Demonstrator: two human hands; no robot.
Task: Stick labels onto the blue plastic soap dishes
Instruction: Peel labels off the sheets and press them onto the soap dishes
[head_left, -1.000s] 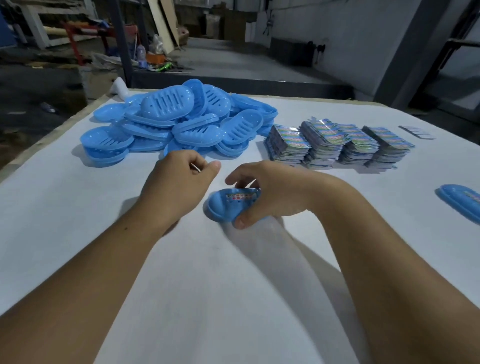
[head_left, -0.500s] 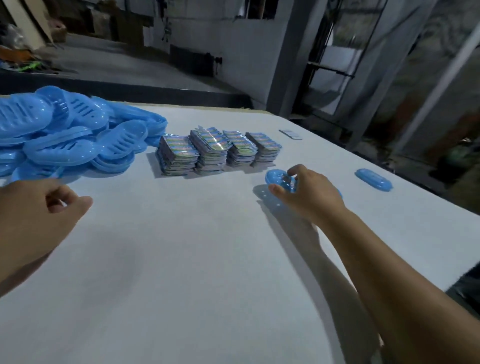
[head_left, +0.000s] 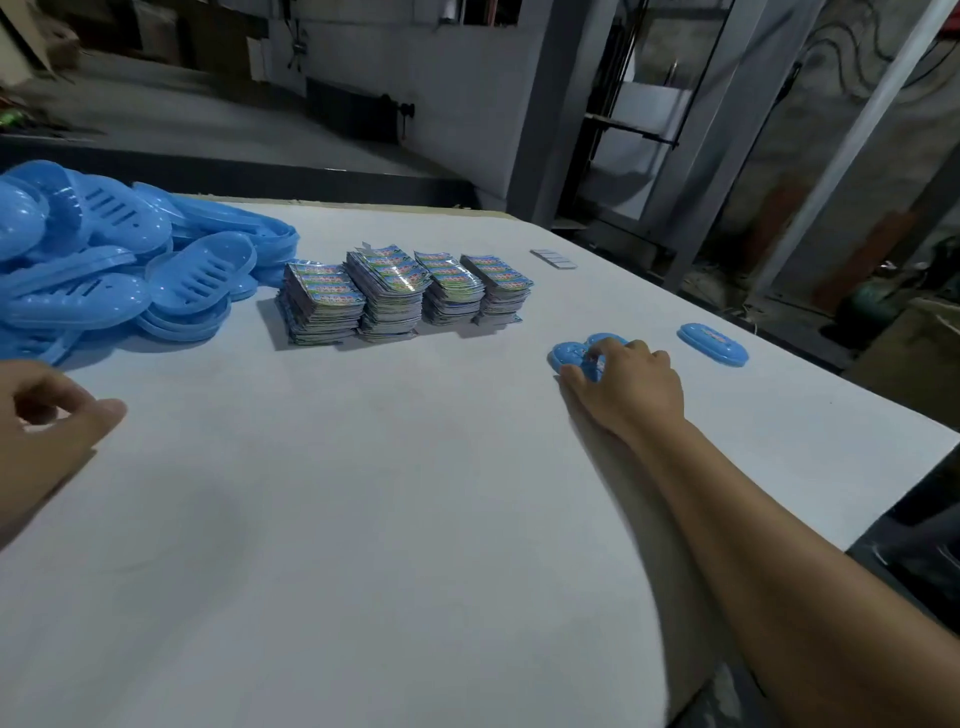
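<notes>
The right hand (head_left: 626, 382) lies on top of a blue soap dish (head_left: 571, 356) on the white table (head_left: 363, 519), fingers curled round it. This dish sits to the right of the label stacks (head_left: 405, 293). The left hand (head_left: 47, 431) is loosely curled, maybe pinching something tiny; I cannot tell.

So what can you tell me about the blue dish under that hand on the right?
The blue soap dish looks like smooth, shiny plastic with a rounded oval end. It lies on the white table, right of the label stacks. A colourful label shows on top, partly hidden. The right hand covers most of it, its fingers curled over it and thumb against its near edge. Another labelled dish lies apart, further right.
</notes>
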